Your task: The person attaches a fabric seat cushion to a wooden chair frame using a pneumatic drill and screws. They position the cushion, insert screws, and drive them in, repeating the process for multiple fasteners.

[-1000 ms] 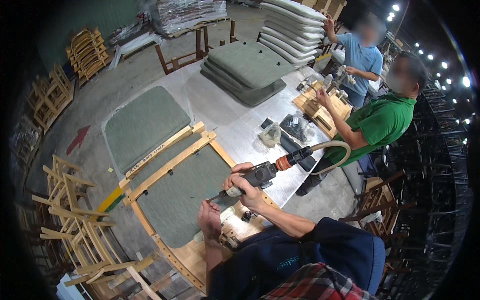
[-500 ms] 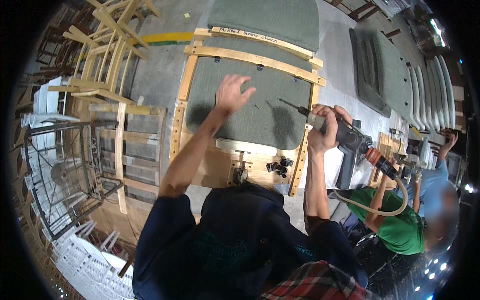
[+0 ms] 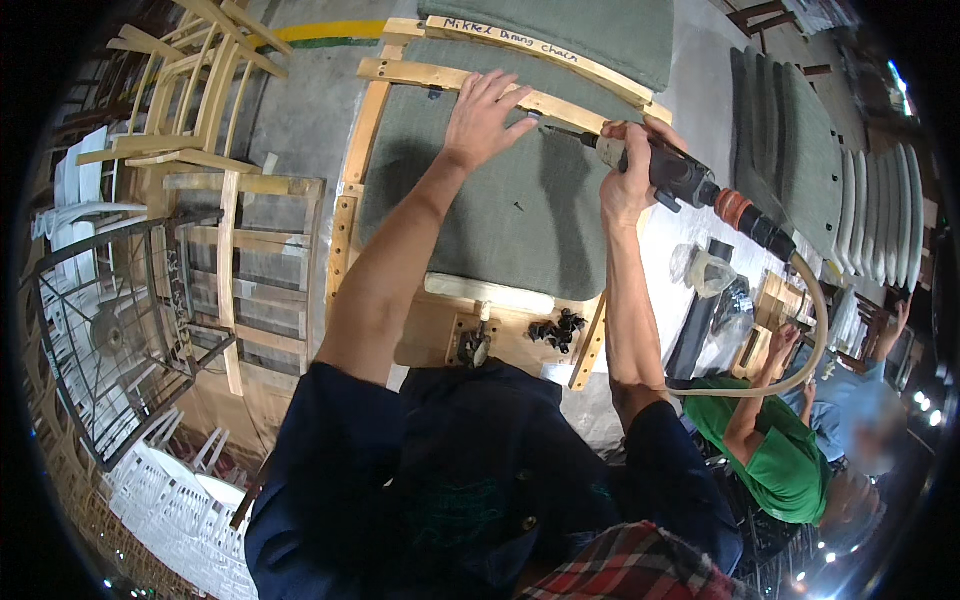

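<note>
A green-grey upholstered panel (image 3: 450, 230) lies in a wooden frame before me. My left hand (image 3: 482, 120) is open, its fingers stretched over the frame's far crossbar (image 3: 410, 73). The thumb lies near a small black clip (image 3: 535, 115) at the bar's edge. My right hand (image 3: 628, 170) grips a dark air screwdriver (image 3: 685, 178) with an orange ring and a hose (image 3: 822, 320). Its bit points left toward that clip; I cannot tell whether they touch. Another black clip (image 3: 435, 94) sits left of my hand. A small screw (image 3: 518, 206) lies on the panel.
Several loose black clips (image 3: 556, 330) and a metal toggle clamp (image 3: 478, 340) lie at the near edge. Upholstered panels (image 3: 785, 140) stand stacked at right. Two people work at lower right, one in a green shirt (image 3: 775, 465). A wire rack (image 3: 110, 330) and chair frames (image 3: 190, 90) stand left.
Both hands have moved away from me toward the far crossbar. My left fingers now lie over the bar, and the screwdriver's bit has come up close to a clip.
</note>
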The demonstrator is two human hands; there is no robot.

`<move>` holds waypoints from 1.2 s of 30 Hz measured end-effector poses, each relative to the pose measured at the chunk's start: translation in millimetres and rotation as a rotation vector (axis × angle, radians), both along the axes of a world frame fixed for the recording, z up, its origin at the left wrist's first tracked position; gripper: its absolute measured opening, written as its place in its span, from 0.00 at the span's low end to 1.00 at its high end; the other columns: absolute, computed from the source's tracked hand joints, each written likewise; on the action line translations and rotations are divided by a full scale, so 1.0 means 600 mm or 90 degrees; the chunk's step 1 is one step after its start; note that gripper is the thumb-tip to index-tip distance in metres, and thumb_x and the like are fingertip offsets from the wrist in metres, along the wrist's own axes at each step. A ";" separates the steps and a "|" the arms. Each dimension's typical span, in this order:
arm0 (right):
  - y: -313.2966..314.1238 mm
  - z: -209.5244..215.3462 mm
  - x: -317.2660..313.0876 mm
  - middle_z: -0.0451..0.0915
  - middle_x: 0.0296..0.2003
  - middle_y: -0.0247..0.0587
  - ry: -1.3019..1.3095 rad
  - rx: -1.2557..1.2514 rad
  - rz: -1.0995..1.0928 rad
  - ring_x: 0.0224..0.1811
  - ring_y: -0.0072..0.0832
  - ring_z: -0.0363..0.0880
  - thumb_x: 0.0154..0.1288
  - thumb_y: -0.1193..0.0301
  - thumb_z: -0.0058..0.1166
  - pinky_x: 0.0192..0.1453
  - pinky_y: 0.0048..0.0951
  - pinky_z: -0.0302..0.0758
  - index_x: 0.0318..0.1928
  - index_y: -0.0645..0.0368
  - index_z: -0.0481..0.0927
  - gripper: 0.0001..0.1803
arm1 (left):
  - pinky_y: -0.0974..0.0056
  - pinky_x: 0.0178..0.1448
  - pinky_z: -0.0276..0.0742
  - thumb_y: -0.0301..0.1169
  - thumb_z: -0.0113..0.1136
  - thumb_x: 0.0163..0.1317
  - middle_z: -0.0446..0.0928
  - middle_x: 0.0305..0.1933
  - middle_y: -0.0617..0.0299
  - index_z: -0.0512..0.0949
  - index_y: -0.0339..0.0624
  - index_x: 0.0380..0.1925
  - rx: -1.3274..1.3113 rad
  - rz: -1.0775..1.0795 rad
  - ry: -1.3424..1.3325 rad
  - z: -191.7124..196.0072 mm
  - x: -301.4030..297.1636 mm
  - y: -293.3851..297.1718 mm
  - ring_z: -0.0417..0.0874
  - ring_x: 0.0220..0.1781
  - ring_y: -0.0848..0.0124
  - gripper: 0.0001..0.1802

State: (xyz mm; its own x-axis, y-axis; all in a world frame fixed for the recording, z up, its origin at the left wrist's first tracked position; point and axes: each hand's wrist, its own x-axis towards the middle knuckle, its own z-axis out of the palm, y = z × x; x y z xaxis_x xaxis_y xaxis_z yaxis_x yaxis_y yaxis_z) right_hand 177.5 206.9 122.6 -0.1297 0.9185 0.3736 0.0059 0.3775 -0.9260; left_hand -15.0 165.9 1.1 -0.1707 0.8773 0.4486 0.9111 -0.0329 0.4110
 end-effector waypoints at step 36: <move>0.054 -0.010 -0.114 0.83 0.26 0.43 -0.062 0.101 0.072 0.28 0.26 0.84 0.66 0.78 0.56 0.36 0.26 0.80 0.49 0.67 0.71 0.13 | 0.56 0.68 0.69 0.40 0.72 0.55 0.77 0.55 0.66 0.80 0.52 0.52 0.056 -0.061 0.000 -0.014 -0.025 0.018 0.74 0.60 0.62 0.24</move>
State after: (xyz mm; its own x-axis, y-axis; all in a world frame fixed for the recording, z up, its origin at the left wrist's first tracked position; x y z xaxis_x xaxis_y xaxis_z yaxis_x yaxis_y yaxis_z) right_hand 109.1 239.4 116.8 -0.2711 0.8270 0.4925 0.0420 0.5213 -0.8523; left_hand -30.2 176.9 -7.5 -0.0882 0.8472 0.5240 0.9019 -0.1554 0.4031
